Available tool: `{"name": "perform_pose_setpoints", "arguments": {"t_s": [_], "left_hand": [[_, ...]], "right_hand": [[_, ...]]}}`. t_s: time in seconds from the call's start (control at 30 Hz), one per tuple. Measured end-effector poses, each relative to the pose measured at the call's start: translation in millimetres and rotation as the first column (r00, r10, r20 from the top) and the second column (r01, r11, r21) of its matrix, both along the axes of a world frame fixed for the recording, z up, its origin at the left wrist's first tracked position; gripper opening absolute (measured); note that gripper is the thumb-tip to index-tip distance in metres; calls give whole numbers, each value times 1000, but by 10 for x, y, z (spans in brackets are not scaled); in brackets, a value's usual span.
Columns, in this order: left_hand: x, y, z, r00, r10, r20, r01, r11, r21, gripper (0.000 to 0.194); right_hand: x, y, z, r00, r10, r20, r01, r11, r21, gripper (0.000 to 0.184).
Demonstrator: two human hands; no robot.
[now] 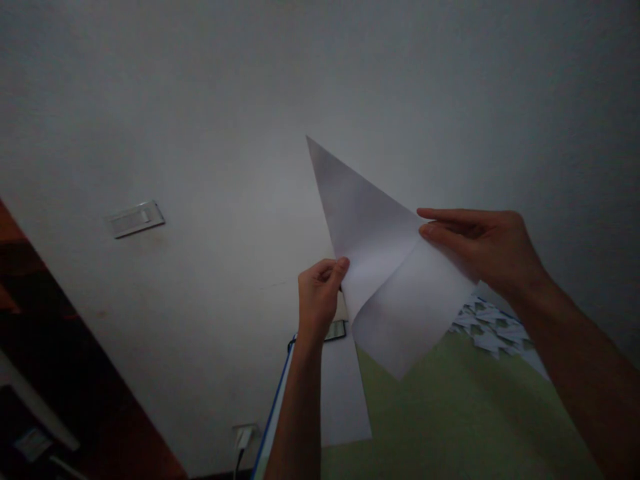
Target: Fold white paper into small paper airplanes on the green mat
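Observation:
A white sheet of paper (370, 227) is held up in the air above the table, partly folded over on itself, with one pointed corner reaching up to the left. The folded layer curves and stands a little apart from the layer behind it. My left hand (320, 293) pinches the paper's left edge between thumb and fingers. On the right edge, near the upper end of the fold, my right hand (480, 243) grips the paper with its thumb in front and fingers stretched along the back.
Below is a green tabletop (450, 413) with a blue edge. White paper (345, 407) and a dark-edged device (336, 330) lie at its left. Several cut-paper pieces (495, 327) lie at the right back. The wall carries a switch plate (136, 219) and a plugged-in socket (244, 437).

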State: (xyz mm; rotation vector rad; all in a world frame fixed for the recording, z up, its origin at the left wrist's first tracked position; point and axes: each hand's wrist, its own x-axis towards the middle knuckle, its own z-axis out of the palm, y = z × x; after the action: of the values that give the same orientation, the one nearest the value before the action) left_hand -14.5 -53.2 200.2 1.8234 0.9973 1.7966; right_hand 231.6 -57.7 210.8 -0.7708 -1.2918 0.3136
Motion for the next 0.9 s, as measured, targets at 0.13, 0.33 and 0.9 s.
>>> {"name": "perform_pose_setpoints", "arguments": {"t_s": [0.13, 0.33, 0.9], "left_hand": [[35, -18, -5, 997, -69, 27, 70, 997, -44, 48], [27, -12, -17, 977, -212, -30, 207, 972, -112, 39], [79, -37, -20, 970, -219, -102, 203, 967, -152, 42]], "right_hand": [[-16, -16, 34, 999, -22, -32, 22, 1000, 2, 31], [53, 65, 6, 993, -47, -108, 49, 999, 17, 33], [63, 86, 19, 990, -61, -125, 66, 997, 44, 31]]}}
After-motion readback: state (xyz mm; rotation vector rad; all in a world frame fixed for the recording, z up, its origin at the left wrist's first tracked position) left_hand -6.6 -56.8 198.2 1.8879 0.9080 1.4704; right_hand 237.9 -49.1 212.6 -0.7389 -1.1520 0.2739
